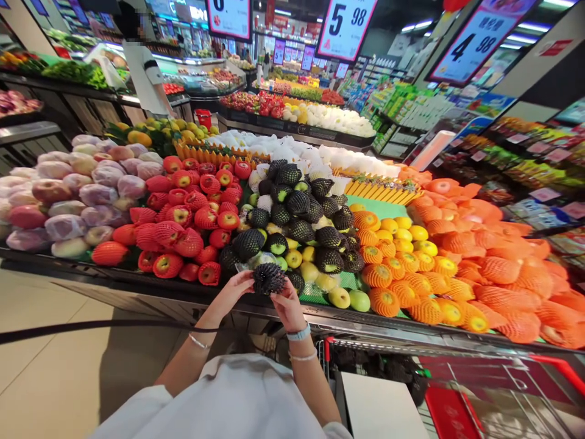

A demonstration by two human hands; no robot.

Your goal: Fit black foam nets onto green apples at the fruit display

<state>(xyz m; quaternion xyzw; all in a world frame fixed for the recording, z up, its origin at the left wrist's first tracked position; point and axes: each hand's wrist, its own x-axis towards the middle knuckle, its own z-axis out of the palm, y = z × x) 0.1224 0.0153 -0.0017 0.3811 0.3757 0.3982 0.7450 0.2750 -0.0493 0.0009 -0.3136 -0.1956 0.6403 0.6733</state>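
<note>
Black foam net sleeve (269, 277), held between both hands just above the front edge of the fruit stand (192, 291), in front of the heap of black-netted green fruit (297, 219). Left hand (232, 289) pinches the sleeve's left side with fingertips; right hand (289, 305) grips it from below and right, fingers curled onto it. Cannot tell whether a fruit sits inside the sleeve; it looks bunched and spiky. Several bare green and yellow fruits (339, 297) lie at the front of the pile, just right of the hands, while most behind are already netted. So the netting looks partly done: many wrapped, a few uncovered near the edge. Red-netted apples (183, 213) to the left, orange-netted citrus (388, 268) to the right. Shopping cart (457, 378) at lower right. Another person (146, 67) stands well apart behind the stand.
</note>
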